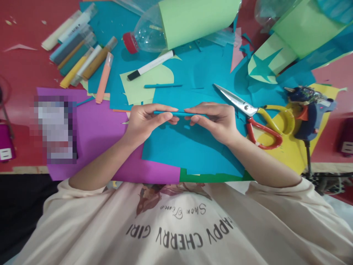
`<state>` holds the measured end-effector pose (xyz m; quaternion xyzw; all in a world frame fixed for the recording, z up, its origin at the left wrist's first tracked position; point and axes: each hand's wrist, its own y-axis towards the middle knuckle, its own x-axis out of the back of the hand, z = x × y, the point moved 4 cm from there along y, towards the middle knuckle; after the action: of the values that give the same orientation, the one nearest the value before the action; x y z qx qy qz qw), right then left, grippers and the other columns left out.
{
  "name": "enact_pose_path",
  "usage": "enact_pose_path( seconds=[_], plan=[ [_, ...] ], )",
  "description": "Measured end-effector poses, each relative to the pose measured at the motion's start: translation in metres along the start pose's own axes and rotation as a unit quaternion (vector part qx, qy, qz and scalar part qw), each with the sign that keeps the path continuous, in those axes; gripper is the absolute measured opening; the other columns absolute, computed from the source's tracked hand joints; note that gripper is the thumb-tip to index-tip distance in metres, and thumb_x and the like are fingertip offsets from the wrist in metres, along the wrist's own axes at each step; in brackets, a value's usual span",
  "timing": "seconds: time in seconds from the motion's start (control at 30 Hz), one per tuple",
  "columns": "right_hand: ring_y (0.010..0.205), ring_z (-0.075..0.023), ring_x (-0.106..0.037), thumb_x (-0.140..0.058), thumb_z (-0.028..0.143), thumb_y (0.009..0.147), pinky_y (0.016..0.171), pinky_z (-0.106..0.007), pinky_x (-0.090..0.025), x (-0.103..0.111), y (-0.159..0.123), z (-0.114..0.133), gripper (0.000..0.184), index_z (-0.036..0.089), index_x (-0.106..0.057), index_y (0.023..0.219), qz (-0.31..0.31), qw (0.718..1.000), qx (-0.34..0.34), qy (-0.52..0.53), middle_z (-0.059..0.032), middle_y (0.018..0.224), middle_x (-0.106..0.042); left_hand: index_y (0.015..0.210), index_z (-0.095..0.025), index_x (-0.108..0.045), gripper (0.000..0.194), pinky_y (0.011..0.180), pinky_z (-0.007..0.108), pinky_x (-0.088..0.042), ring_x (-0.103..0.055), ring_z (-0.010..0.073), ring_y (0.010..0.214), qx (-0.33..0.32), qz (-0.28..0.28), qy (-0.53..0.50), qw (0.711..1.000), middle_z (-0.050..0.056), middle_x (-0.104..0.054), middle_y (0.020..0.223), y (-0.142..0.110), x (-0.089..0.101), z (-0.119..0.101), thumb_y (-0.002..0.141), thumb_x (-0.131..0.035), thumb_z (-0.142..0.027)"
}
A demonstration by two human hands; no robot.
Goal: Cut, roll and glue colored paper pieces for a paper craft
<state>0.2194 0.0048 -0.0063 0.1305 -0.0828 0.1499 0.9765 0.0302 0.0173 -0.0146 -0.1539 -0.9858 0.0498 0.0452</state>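
Note:
Between my two hands lies a thin blue paper roll (180, 113), level and pinched at both sides. My left hand (147, 119) grips its left part with thumb and fingertips. Its right part is pinched the same way by my right hand (215, 119). Under the hands is a large blue paper sheet (190, 151). A second thin blue paper roll (162, 86) rests on the papers just beyond my hands. To the right lie scissors (246, 108) with one yellow and one red handle, blades parted slightly.
A clear bottle (149, 36) wrapped in green paper lies at the back. Several markers (79, 51) are heaped at back left; a white marker (151, 65) lies nearer. A phone-like object (56, 129), blurred, sits left on purple paper (110, 136). A blue glue gun (311, 117) lies at right.

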Motion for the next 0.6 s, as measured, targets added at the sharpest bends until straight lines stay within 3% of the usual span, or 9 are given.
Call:
enact_pose_path(
  seconds=[0.27, 0.4, 0.6],
  plan=[
    [0.064, -0.0114, -0.069, -0.067, 0.037, 0.088, 0.061, -0.025, -0.058, 0.0000, 0.0002, -0.0001, 0.020, 0.025, -0.079, 0.099, -0.011, 1.000, 0.020, -0.001, 0.0006, 0.082, -0.078, 0.086, -0.021, -0.078, 0.035, 0.062, 0.026, -0.062, -0.075, 0.0175, 0.065, -0.005, -0.017, -0.015, 1.000, 0.001, -0.077, 0.072, -0.0002, 0.0017, 0.0009, 0.072, -0.077, -0.053],
    [0.063, -0.0114, -0.070, -0.069, 0.033, 0.087, 0.061, -0.026, -0.059, -0.0008, -0.0006, -0.0017, 0.017, 0.028, -0.079, 0.100, -0.023, 0.999, 0.017, 0.019, 0.0013, 0.091, -0.079, 0.087, -0.021, -0.079, 0.031, 0.061, 0.025, -0.062, -0.075, 0.0170, 0.064, 0.001, -0.028, -0.017, 0.999, 0.001, -0.077, 0.071, -0.0006, 0.0015, -0.0011, 0.074, -0.077, -0.048],
    [0.101, -0.0206, -0.072, -0.070, 0.030, 0.086, 0.085, -0.037, -0.062, -0.0010, 0.0006, -0.0024, 0.019, 0.032, -0.078, 0.103, -0.003, 0.998, 0.003, 0.058, 0.0008, 0.105, -0.077, 0.087, -0.020, -0.079, 0.024, 0.062, 0.024, -0.061, -0.075, 0.0163, 0.066, -0.003, -0.036, -0.014, 0.999, 0.001, -0.077, 0.072, -0.0011, 0.0013, -0.0019, 0.077, -0.077, -0.042]
  ],
)
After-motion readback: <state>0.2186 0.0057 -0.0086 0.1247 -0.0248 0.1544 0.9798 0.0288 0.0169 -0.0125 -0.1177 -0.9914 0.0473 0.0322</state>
